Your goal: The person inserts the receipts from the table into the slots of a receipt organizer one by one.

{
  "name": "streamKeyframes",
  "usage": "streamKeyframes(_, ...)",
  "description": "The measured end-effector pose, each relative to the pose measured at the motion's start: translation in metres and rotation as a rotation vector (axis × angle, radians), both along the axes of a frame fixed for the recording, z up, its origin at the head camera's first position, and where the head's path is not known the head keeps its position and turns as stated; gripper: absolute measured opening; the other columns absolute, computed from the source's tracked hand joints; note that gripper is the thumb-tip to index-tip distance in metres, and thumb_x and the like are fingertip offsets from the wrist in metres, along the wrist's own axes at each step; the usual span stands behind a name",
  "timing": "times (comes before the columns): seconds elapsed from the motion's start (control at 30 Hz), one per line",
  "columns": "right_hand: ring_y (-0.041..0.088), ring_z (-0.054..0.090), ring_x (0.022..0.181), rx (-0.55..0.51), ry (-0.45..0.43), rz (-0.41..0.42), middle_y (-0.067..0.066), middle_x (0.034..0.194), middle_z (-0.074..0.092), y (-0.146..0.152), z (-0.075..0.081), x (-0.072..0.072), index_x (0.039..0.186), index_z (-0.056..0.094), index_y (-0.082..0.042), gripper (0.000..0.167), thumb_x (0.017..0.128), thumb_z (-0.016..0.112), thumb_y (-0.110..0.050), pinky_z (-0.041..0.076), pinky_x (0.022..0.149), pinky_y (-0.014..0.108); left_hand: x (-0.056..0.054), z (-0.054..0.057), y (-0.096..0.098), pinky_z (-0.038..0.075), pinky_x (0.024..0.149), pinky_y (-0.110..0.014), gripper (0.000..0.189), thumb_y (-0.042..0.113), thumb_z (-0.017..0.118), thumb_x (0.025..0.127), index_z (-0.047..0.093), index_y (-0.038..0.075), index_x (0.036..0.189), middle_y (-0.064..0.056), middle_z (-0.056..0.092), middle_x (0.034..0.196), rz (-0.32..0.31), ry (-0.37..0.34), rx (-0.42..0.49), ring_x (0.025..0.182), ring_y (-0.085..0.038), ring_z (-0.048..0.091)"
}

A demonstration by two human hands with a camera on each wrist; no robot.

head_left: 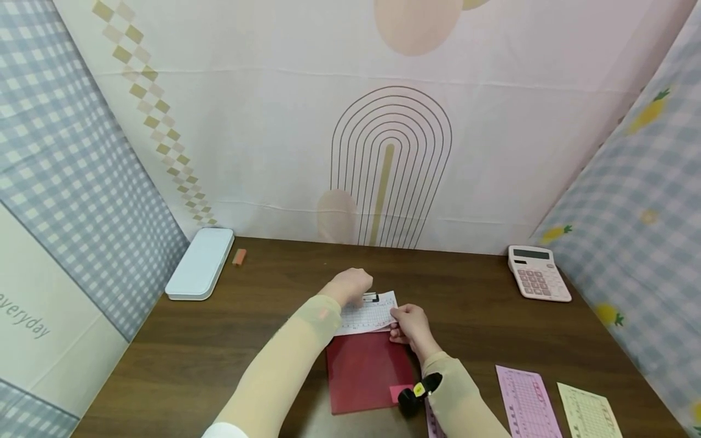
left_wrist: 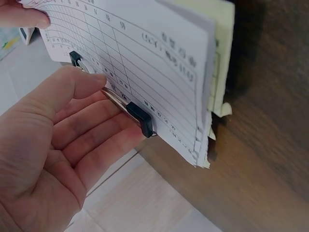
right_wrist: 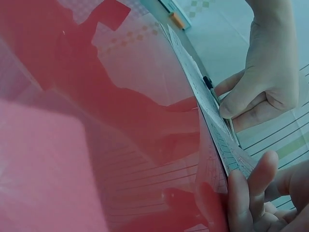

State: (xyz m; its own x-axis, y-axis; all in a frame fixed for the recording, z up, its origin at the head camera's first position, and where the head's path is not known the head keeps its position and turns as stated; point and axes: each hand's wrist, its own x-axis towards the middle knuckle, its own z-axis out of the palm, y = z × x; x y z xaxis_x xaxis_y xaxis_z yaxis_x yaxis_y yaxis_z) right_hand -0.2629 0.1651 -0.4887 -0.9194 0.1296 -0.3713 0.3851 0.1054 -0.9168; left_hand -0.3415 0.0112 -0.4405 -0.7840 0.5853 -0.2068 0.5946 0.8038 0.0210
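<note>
A glossy red clipboard [head_left: 369, 374] lies on the wooden table, with white printed form sheets [head_left: 361, 321] across its top part. At its top edge is a metal clip with black ends [left_wrist: 140, 118]. My left hand [head_left: 350, 287] pinches this clip, thumb on the near side and fingers behind it. Between thumb and fingers, my right hand [head_left: 412, 327] holds the right edge of the sheets, seen also in the right wrist view. A pale yellow sheet [left_wrist: 222, 58] with a torn edge shows behind the white ones in the left wrist view.
At front right lie a purple form [head_left: 528, 401] and a yellow form [head_left: 590, 413]; another purple sheet [head_left: 432, 424] is partly under my right forearm. A white calculator [head_left: 539, 274] sits back right. Back left are a white case [head_left: 201, 264] and a small orange block [head_left: 239, 257].
</note>
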Motion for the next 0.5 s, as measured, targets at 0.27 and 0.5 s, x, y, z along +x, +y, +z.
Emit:
streamKeyframes(0.27, 0.005, 0.048, 0.042, 0.040, 0.016, 0.017, 0.002, 0.059, 0.050, 0.0001, -0.0027, 0.0009, 0.099, 0.050, 0.004, 0.015, 0.095, 0.051, -0.010, 0.052, 0.045, 0.026, 0.0051, -0.0057, 0.0017, 0.049, 0.066, -0.026, 0.011, 0.010, 0.073, 0.078, 0.066, 0.015, 0.085, 0.002, 0.065, 0.085, 0.013, 0.047, -0.042, 0.075, -0.011, 0.058)
streamKeyframes(0.5, 0.006, 0.047, 0.041, 0.029, 0.035, 0.020, 0.002, 0.058, 0.050, 0.0011, -0.0023, 0.0021, 0.106, 0.051, 0.004, 0.020, 0.094, 0.052, -0.012, 0.051, 0.043, 0.026, 0.0093, -0.0090, -0.0016, 0.053, 0.073, -0.030, 0.008, 0.010, 0.069, 0.081, 0.070, 0.016, 0.085, 0.000, 0.070, 0.088, -0.022, 0.170, -0.059, 0.083, -0.016, 0.065)
